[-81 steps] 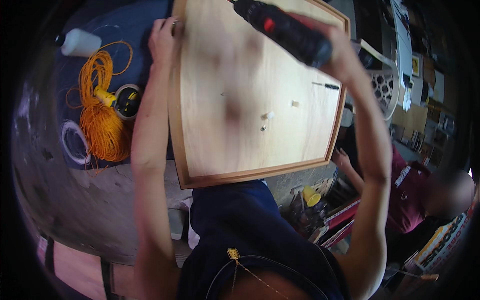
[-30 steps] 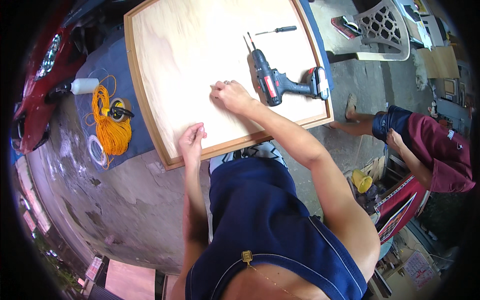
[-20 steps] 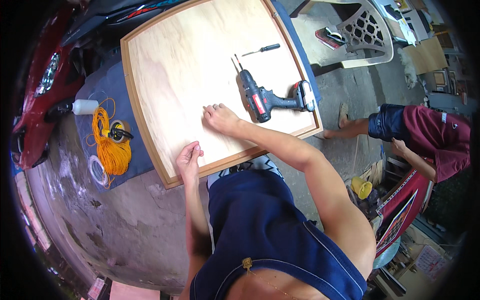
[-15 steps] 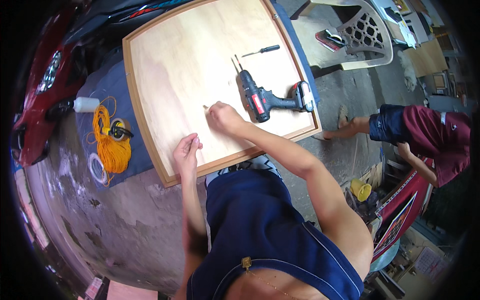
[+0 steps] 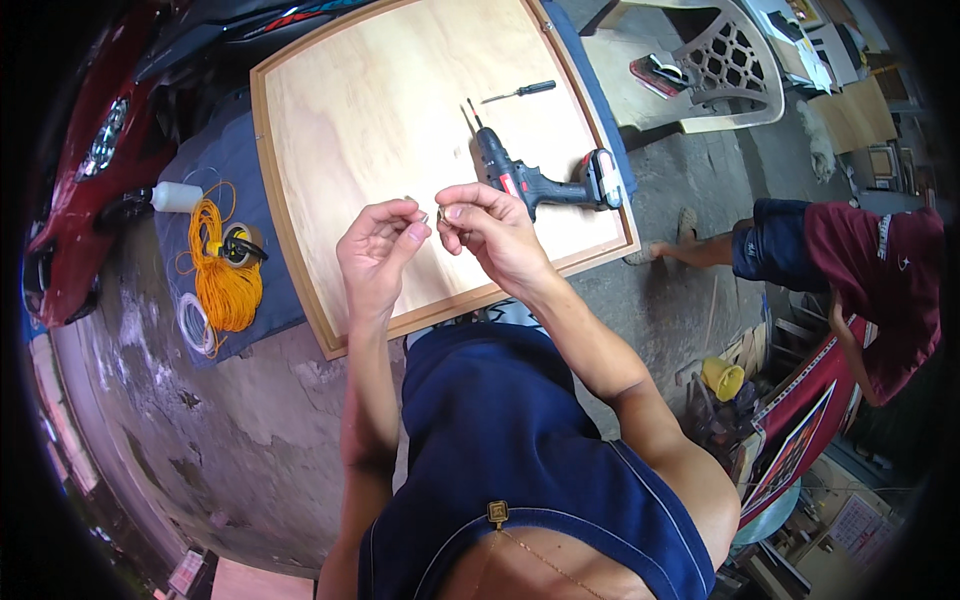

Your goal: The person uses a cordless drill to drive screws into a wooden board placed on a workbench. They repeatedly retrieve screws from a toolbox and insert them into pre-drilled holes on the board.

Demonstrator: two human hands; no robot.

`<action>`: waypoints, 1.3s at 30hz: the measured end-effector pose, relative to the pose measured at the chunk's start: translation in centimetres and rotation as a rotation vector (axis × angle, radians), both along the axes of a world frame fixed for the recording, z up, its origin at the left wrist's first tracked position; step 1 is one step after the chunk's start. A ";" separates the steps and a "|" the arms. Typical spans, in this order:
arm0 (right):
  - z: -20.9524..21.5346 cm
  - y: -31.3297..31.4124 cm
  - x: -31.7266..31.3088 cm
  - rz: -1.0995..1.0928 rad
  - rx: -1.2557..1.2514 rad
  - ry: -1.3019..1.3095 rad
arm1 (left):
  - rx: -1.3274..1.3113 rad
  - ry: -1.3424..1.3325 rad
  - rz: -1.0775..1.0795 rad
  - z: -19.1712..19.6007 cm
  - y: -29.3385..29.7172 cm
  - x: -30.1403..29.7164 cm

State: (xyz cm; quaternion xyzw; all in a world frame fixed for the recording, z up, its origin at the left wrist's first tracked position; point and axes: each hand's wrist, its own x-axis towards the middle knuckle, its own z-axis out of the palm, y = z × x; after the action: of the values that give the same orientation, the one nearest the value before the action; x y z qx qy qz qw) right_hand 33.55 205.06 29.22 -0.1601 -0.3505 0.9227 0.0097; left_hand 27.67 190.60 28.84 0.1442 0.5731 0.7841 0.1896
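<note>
Above the wood-framed plywood panel [image 5: 350, 110], my two hands are raised close together, fingertips nearly touching. My left hand [image 5: 378, 245] is closed in a pinch on a tiny silvery piece, probably metal and too small to name. Between the thumb and fingers of my right hand [image 5: 495, 230] is a small brassy metal piece [image 5: 441, 214]. A black cordless drill [image 5: 520, 182] with a bit fitted lies on the panel just beyond my right hand. Farther off lies a screwdriver [image 5: 520, 92] with a dark handle.
Left of the panel, an orange cord bundle [image 5: 222, 285], a tape roll [image 5: 240, 245] and a white bottle [image 5: 176, 197] rest on dark cloth. A plastic chair [image 5: 700, 65] stands at the far right. Another person [image 5: 870, 260] is at the right. A red vehicle [image 5: 75, 185] stands at the left.
My right hand has lifted off the panel surface and turned, now showing a small metal piece. My left hand has moved up and right to meet it. The person at the right has shifted slightly.
</note>
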 end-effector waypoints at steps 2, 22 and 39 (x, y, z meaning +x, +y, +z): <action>0.4 0.3 0.5 0.020 -0.046 0.043 | -0.033 0.076 -0.046 0.8 0.2 0.0; 4.1 0.0 3.6 -0.199 0.377 0.125 | 0.010 0.150 -0.189 4.2 0.4 0.9; 5.7 0.5 4.2 -0.472 1.005 0.286 | -0.071 0.637 -0.024 6.1 3.7 1.8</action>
State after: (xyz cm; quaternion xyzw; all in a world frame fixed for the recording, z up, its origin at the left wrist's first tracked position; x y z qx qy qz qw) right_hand 37.75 205.60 34.92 -0.0834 -0.6960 0.6282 0.3375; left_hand 29.46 194.28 34.98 0.3825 0.6289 0.6768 0.0150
